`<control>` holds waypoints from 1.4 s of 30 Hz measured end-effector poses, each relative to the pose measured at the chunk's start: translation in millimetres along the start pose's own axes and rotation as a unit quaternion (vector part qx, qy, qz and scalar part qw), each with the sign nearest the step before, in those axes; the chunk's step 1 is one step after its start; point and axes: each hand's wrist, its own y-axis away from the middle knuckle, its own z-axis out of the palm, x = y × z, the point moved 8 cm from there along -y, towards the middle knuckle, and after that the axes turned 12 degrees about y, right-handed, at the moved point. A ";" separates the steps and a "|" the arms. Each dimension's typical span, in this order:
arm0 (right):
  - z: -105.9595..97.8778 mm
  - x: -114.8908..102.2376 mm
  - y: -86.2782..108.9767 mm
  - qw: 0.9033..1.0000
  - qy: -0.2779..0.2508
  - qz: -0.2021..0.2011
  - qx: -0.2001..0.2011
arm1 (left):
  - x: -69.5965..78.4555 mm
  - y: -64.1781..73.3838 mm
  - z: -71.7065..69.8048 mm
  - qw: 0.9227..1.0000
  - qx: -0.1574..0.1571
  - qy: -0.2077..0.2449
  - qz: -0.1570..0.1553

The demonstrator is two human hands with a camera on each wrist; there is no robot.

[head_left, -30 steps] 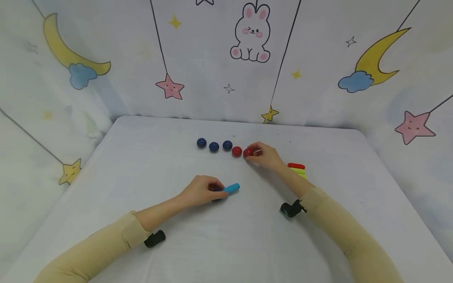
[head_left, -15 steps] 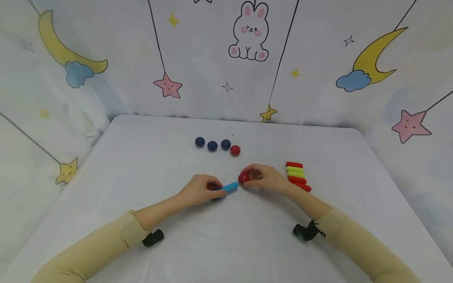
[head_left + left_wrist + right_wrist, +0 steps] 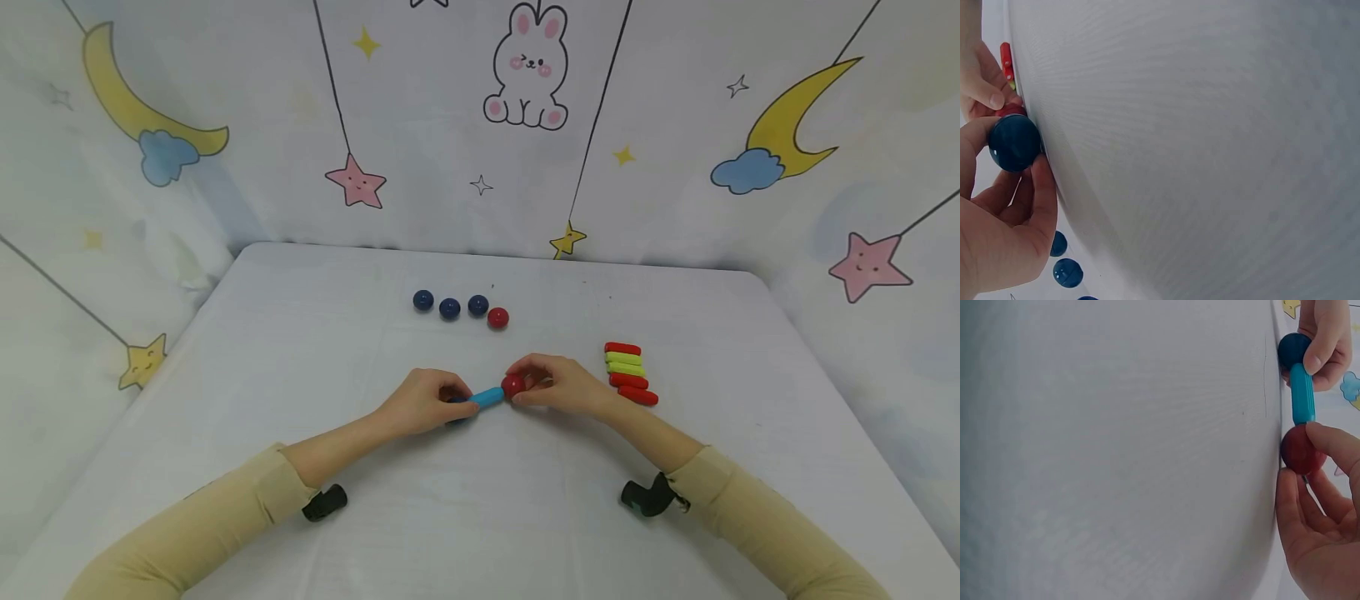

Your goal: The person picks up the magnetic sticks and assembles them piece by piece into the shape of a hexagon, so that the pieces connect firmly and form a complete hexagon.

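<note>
My left hand pinches a dark blue ball between thumb and fingers, low over the white table. From that ball a light blue rod points to the right. At the rod's far end my right hand grips a red ball with thumb and fingertips. The right wrist view shows blue ball, rod and red ball in one line, the red ball touching the rod's end. In the head view the left fingers cover most of the blue ball.
Three dark blue balls and one red ball lie in a row toward the back of the table. Red rods and yellow-green rods lie side by side on the right. A printed cloth hangs behind.
My right hand has taken a red ball from the right end of the back row and carried it toward me to the light blue rod's end. The left hand has stayed in place.
</note>
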 end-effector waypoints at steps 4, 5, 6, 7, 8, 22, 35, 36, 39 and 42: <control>-0.5 -0.3 0.2 1.000 -0.002 0.001 -0.001 | 0.9 -0.4 0.3 1.000 -0.001 -0.003 0.001; -0.7 -0.5 0.3 1.000 -0.004 0.000 -0.001 | 1.0 -0.7 0.2 1.000 -0.001 -0.004 0.002; -0.6 -0.5 0.3 1.000 -0.005 0.000 -0.002 | 1.2 -1.1 0.2 1.000 -0.001 -0.004 0.004; -0.6 -0.5 0.3 1.000 -0.007 0.000 -0.002 | 1.7 -1.7 0.3 1.000 -0.001 -0.002 0.005; -0.4 -0.3 0.2 1.000 -0.008 -0.001 -0.001 | 2.0 -2.6 0.7 1.000 -0.001 0.000 0.007; 4.4 -1.5 -1.8 0.998 -0.052 -0.008 -0.016 | 10.3 -31.3 19.5 0.999 -0.010 -0.023 0.027; -60.6 24.8 21.3 0.996 0.026 0.029 0.084 | 8.6 -34.2 21.3 1.000 -0.007 -0.010 -0.007; -71.1 33.1 25.5 0.994 0.036 0.041 0.099 | 8.4 -34.0 21.3 1.000 -0.007 -0.008 -0.006; -98.2 59.7 39.3 0.986 0.074 0.072 0.130 | 8.2 -33.6 21.5 1.000 -0.009 -0.004 -0.003; -113.6 86.8 51.5 0.981 0.100 0.107 0.131 | 7.9 -33.5 21.7 1.000 -0.009 -0.001 -0.003</control>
